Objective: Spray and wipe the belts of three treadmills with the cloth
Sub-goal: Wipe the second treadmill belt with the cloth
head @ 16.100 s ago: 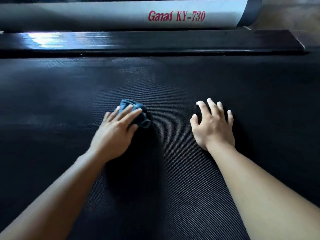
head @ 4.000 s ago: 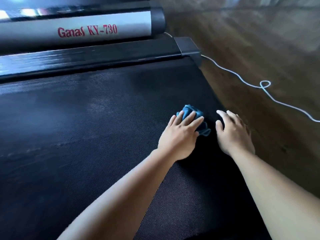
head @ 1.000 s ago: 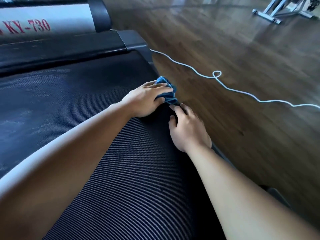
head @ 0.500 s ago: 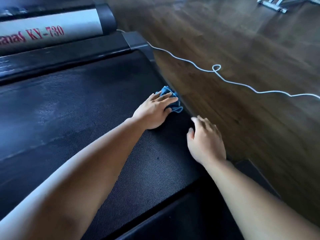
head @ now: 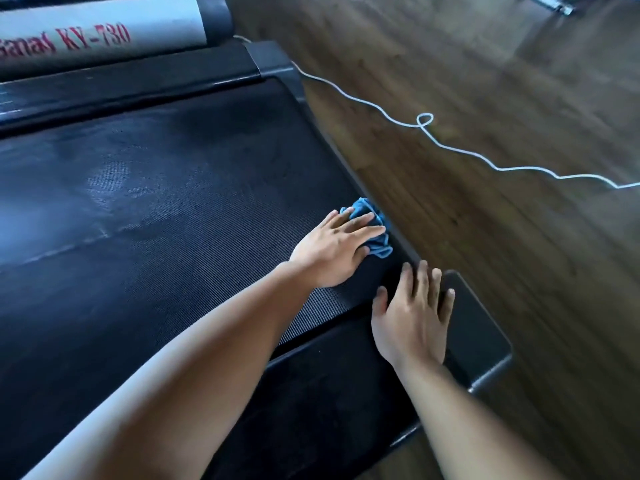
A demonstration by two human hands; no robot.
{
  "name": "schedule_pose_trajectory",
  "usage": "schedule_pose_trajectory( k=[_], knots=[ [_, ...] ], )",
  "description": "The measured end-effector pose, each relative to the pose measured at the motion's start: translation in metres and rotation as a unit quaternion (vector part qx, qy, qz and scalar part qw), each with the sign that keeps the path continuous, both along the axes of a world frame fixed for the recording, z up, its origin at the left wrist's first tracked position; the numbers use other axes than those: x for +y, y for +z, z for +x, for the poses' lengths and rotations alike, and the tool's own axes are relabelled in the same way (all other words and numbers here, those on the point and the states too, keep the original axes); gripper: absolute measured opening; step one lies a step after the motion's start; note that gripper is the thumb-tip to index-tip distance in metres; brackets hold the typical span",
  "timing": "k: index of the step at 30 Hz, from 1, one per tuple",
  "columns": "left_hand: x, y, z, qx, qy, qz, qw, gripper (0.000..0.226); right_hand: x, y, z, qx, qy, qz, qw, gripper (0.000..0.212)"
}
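The belt fills the left and centre of the frame. Its long axis runs from the silver cover (red lettering, partly cut off) at the upper left down toward the lower right, parallel with the side rail.

The cloth is blue and bunched into a wad. It lies on the belt at the belt's right edge, touching the side rail, right of centre in the frame. Its visible part is stretched diagonally along that edge, with a small loop of hem at its lower-right end.

The left hand is laid flat on top of the cloth. Its fingers are extended, not curled round the fabric, and point toward the right of the frame, across the belt.

The right hand is spread flat, palm down, just below the cloth and apart from it. It rests on the black end cover and holds nothing; its fingers point toward the top of the frame.

A white cord with one loop is laid across the wooden floor at the upper right.
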State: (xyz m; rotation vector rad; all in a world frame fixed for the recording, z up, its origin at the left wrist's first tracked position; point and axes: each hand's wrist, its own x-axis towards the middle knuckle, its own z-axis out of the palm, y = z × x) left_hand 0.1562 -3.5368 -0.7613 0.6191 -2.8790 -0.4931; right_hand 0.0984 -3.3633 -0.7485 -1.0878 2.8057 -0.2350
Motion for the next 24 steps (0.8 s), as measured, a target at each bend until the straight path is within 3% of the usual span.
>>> schedule_pose_trajectory(
  k=[11, 18, 24],
  knots=[
    [0.045, 0.003, 0.052, -0.012, -0.034, 0.008, 0.999, 0.049, 0.017, 0.011, 0.02, -0.008, -0.002, 0.012, 1.0, 0.057],
    [0.057, 0.003, 0.108, -0.016, 0.104, 0.014, 0.994, 0.049, 0.016, 0.012, 0.076, -0.026, 0.053, -0.023, 0.998, 0.058],
    [0.066, 0.006, 0.171, -0.035, 0.275, 0.03, 0.96, 0.054, 0.015, 0.01, 0.116, -0.045, 0.114, -0.041, 0.992, 0.054]
  ],
)
